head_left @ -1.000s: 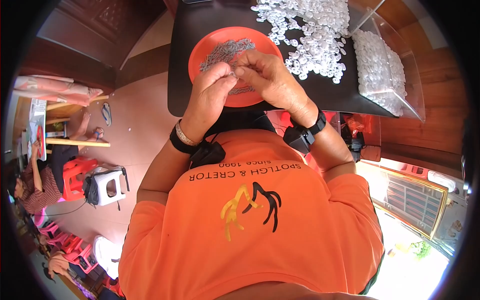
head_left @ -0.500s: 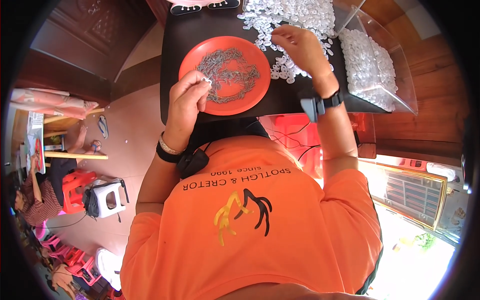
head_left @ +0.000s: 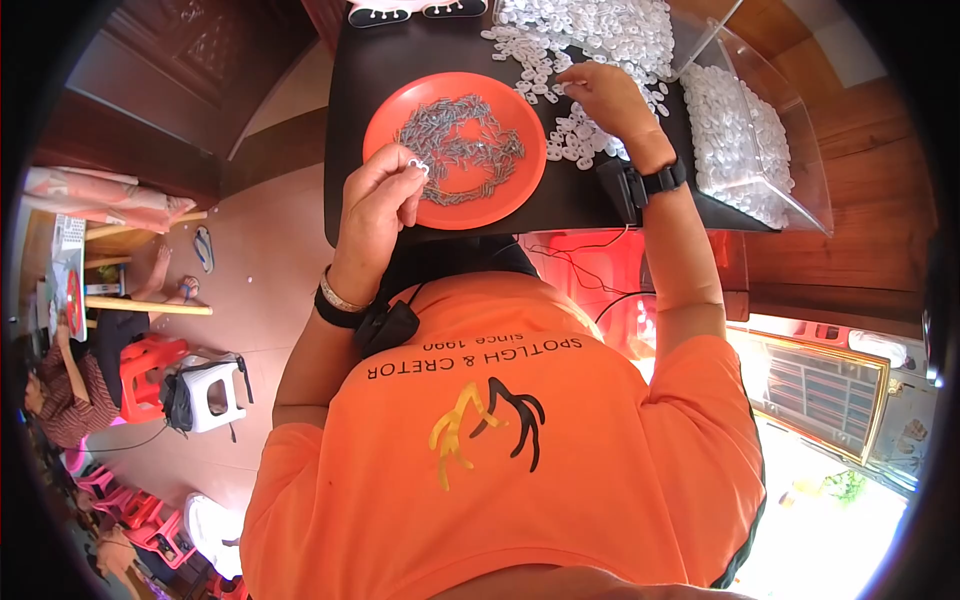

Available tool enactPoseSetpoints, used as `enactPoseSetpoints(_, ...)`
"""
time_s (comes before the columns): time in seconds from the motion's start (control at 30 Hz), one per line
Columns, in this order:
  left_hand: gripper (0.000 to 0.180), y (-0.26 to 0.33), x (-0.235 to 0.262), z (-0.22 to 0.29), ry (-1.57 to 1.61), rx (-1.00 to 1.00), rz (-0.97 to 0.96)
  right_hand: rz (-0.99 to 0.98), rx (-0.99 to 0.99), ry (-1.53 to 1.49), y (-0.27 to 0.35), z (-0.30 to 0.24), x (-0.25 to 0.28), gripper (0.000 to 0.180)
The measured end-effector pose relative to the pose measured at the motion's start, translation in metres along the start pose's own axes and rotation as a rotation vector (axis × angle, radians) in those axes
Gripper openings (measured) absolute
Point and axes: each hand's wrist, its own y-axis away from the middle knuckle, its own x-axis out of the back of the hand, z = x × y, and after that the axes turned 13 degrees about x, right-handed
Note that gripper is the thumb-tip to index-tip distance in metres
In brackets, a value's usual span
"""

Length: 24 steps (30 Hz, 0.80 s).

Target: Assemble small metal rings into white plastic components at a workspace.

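A small white plastic piece [head_left: 424, 167] sits pinched in the left hand [head_left: 380, 195] over the orange plate [head_left: 520, 190] at upper centre; the right hand [head_left: 605, 95] grasps, seemingly, another from the white heap [head_left: 600, 30]. Much remains unsorted.

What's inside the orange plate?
The orange plate holds a loose heap of small grey metal pieces. The left hand, pinching a small white piece, covers the plate's left edge.

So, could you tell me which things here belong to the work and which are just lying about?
In use: left hand pinching a white piece; right hand on the white pile; orange plate of grey parts; clear bin.
Lying about: stool; sandals; red chair.
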Motion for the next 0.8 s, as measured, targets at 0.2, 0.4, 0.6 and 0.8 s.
enactPoseSetpoints(0.2, 0.014, -0.004, -0.005, -0.001, -0.032, -0.036, -0.015, 0.024, 0.01, -0.137, 0.0, -0.015, 0.006, 0.024)
enactPoseSetpoints(0.4, 0.015, -0.005, -0.007, 0.0, -0.021, -0.033, -0.005, 0.114, 0.017, -0.764, 0.0, -0.055, 0.02, 0.02)
enactPoseSetpoints(0.6, 0.018, 0.001, -0.017, 0.008, 0.028, -0.017, 0.022, 0.072, -0.012, -1.271, 0.009, -0.121, 0.015, 0.02)
enactPoseSetpoints(0.8, 0.019, 0.0, -0.017, 0.005, 0.053, -0.079, 0.021, 0.038, -0.042, -1.384, 0.007, -0.139, 0.001, 0.021)
